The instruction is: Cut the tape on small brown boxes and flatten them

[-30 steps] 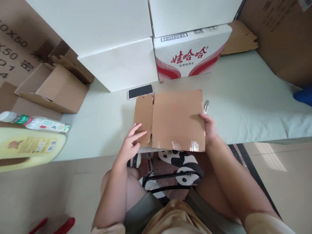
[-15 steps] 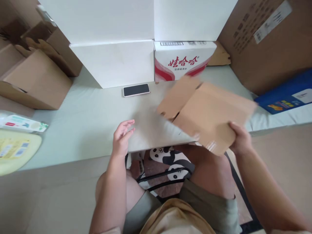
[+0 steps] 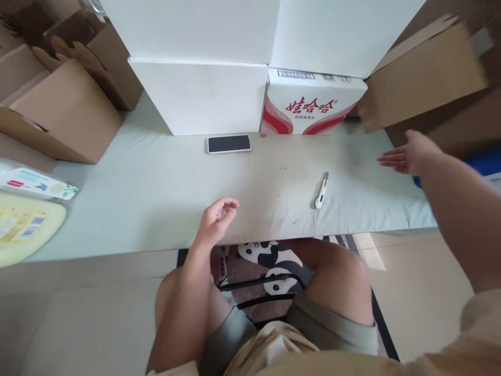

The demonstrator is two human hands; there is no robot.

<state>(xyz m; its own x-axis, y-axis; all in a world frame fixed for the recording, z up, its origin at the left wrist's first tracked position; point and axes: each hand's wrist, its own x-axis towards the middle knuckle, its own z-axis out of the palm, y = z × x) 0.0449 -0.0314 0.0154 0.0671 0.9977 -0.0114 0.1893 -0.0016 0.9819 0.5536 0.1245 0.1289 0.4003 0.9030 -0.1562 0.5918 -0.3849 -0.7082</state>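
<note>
My right hand (image 3: 410, 155) reaches out at the right of the table, fingers stretched and apart from anything. Just beyond it a brown cardboard box (image 3: 426, 73), blurred by motion, is tilted against the larger things at the back right. Over the table's front edge hovers my left hand (image 3: 219, 219), empty, with its fingers loosely curved and thumb apart. A white utility knife (image 3: 321, 191) lies on the pale green cloth (image 3: 164, 193) between the two hands. Behind my left hand a phone (image 3: 229, 144) rests face up with a dark screen.
White boxes (image 3: 199, 96) stand along the back, one with red print (image 3: 313, 107). Open cardboard boxes (image 3: 74, 109) crowd the left, with a clear package (image 3: 37, 180) and a yellow pack (image 3: 31, 227) in front. Something blue (image 3: 479, 162) sits at the right edge.
The cardboard box has left my right hand and is now at the back right. My right hand has moved right and opened. The utility knife has come into sight. My left hand stays near the edge.
</note>
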